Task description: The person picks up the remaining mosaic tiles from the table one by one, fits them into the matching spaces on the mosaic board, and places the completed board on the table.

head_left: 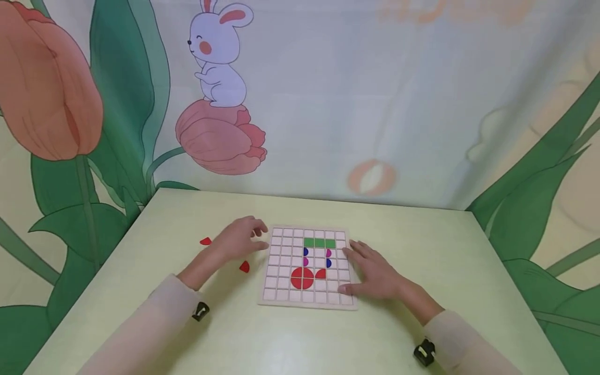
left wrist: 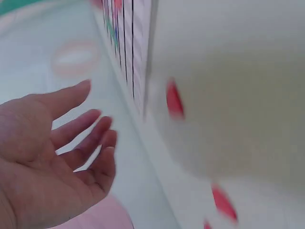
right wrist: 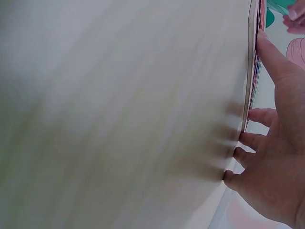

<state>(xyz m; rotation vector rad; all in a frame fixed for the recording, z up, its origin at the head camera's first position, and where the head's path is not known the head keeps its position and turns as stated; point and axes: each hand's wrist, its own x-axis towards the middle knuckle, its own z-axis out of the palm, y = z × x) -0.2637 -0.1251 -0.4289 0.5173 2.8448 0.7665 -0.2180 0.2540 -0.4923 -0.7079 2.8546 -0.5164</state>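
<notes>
A white grid board (head_left: 281, 284) lies flat on the table. On it sit a row of green squares (head_left: 320, 242), small blue half-discs (head_left: 328, 263) and pink half-discs (head_left: 305, 261), a red disc of quarter pieces (head_left: 302, 278) and a single red quarter piece (head_left: 321, 274). Just off the board's left edge hovers my left hand (head_left: 241, 237), fingers loosely bent and holding nothing. My right hand (head_left: 377, 271) rests along the board's right side, its thumb over the lower right squares. In the right wrist view, fingertips (right wrist: 255, 138) touch the table beside the board.
Loose red pieces lie left of the board, one (head_left: 245, 266) near it and another (head_left: 205, 241) by my left wrist; the left wrist view shows a further red piece (left wrist: 207, 224) at its lower edge. A printed curtain (head_left: 319, 130) hangs behind the table (head_left: 300, 344).
</notes>
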